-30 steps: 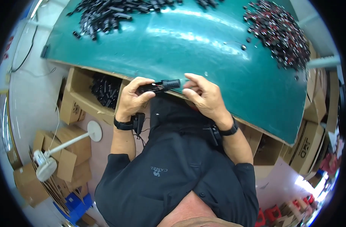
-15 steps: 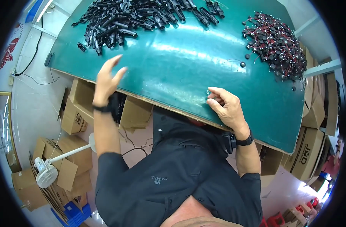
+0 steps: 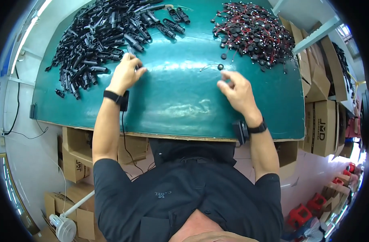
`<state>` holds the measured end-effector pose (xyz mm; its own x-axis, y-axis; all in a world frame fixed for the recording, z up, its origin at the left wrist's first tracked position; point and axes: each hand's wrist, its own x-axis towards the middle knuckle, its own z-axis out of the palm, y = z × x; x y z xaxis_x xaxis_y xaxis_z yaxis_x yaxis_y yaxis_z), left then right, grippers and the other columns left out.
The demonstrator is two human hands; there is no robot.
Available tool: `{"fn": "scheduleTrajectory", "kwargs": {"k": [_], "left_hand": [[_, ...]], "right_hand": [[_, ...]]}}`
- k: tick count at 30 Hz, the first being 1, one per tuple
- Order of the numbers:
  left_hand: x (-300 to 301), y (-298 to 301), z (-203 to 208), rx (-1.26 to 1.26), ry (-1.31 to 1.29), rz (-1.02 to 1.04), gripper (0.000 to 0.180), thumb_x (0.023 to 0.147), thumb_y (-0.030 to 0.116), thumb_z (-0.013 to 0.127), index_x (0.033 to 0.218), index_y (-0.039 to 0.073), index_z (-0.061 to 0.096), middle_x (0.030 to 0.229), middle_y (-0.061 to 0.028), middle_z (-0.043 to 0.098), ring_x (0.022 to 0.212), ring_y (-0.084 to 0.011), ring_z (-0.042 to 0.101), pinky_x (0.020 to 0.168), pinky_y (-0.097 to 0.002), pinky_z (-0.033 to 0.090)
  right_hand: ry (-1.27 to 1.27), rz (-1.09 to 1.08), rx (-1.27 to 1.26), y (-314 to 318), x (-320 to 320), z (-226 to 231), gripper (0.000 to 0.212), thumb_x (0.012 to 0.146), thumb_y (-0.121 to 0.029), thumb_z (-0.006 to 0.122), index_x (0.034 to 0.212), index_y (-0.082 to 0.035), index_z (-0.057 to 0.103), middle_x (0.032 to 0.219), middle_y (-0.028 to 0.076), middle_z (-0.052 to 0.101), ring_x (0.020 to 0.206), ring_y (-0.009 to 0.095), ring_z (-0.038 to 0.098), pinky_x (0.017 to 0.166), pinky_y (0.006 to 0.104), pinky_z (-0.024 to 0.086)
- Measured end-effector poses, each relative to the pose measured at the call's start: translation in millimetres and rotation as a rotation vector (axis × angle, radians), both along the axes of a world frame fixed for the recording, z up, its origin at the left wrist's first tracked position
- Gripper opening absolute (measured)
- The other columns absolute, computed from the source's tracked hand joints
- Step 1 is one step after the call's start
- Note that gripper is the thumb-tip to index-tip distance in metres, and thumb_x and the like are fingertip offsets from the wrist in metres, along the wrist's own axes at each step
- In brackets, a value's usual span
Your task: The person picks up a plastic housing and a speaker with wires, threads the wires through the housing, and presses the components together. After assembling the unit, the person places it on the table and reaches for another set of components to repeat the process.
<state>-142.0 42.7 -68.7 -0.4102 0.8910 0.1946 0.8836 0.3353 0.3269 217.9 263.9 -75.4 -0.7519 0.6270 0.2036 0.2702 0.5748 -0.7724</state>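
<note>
My left hand [image 3: 126,74] is at the near right edge of a heap of black tubular plastic parts [image 3: 91,44]. Its fingers are curled around one black plastic part [image 3: 130,51], which looks blurred at the fingertips; the thumb sticks out to the right. My right hand [image 3: 239,92] hovers over the green tabletop [image 3: 176,101], thumb and fingers bent and apart, with nothing visible between them. Just beyond its fingertips lies a small round black component [image 3: 220,66] with thin wire leads.
A pile of round black components with red wires [image 3: 253,34] covers the far right of the table. One loose black disc [image 3: 223,56] lies beside it. Cardboard boxes [image 3: 319,127] stand at the right, and a white fan [image 3: 65,228] stands at the lower left.
My left hand has moved forward from the near table edge to the black parts, its fingers closing. My right hand has moved forward to the loose wired component. The view has shifted too.
</note>
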Motion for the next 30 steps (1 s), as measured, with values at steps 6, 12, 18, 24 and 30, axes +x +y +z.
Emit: {"fn": "scheduleTrajectory", "kwargs": {"k": [6,12,18,24,30], "left_hand": [[31.9,-18.9,6.5,-0.026,-0.168,-0.076,0.028,0.090,0.028,0.084,0.100,0.005,0.071,0.116,-0.0173,0.064,0.094,-0.0369,0.068,0.084,-0.0464,0.057],[28.7,-21.3,-4.9,0.013,-0.071,0.220,0.033,0.089,0.023,0.085,0.110,0.006,0.066,0.111,-0.0157,0.063,0.092,-0.0336,0.067,0.082,-0.0437,0.057],[37.2,-32.2,2.5,0.001,-0.184,0.079,0.034,0.087,0.014,0.085,0.113,0.006,0.064,0.113,-0.0169,0.064,0.098,-0.0382,0.067,0.087,-0.0444,0.057],[66.4,-45.9,6.0,0.001,-0.268,-0.121,0.037,0.083,0.001,0.082,0.116,0.006,0.066,0.117,-0.0155,0.065,0.105,-0.0374,0.067,0.093,-0.0425,0.056],[94.9,-57.8,9.1,0.007,-0.392,-0.027,0.043,0.082,-0.003,0.081,0.123,0.007,0.070,0.119,-0.0151,0.066,0.110,-0.0362,0.067,0.096,-0.0419,0.056]], "right_hand": [[-0.046,-0.161,0.400,42.9,-36.8,-31.6,0.031,0.093,-0.020,0.079,0.121,-0.007,0.075,0.108,0.010,0.072,0.093,0.030,0.072,0.083,0.0388,0.059],[-0.191,-0.048,0.349,31.7,-30.8,-32.8,0.019,0.095,-0.016,0.076,0.111,-0.005,0.073,0.104,0.012,0.071,0.094,0.032,0.072,0.083,0.0414,0.057],[-0.070,-0.022,0.169,5.6,-3.8,-19.8,0.016,0.100,-0.015,0.074,0.109,-0.002,0.073,0.093,0.011,0.072,0.078,0.023,0.070,0.072,0.0354,0.056],[0.063,-0.027,-0.126,-33.9,8.0,-19.7,0.018,0.104,-0.014,0.073,0.115,0.000,0.072,0.084,0.002,0.069,0.070,0.007,0.063,0.063,0.0260,0.050],[0.056,-0.018,-0.327,-47.4,9.2,-28.5,0.023,0.105,-0.016,0.074,0.121,0.000,0.071,0.088,0.001,0.071,0.073,0.007,0.065,0.066,0.0241,0.053]]}}
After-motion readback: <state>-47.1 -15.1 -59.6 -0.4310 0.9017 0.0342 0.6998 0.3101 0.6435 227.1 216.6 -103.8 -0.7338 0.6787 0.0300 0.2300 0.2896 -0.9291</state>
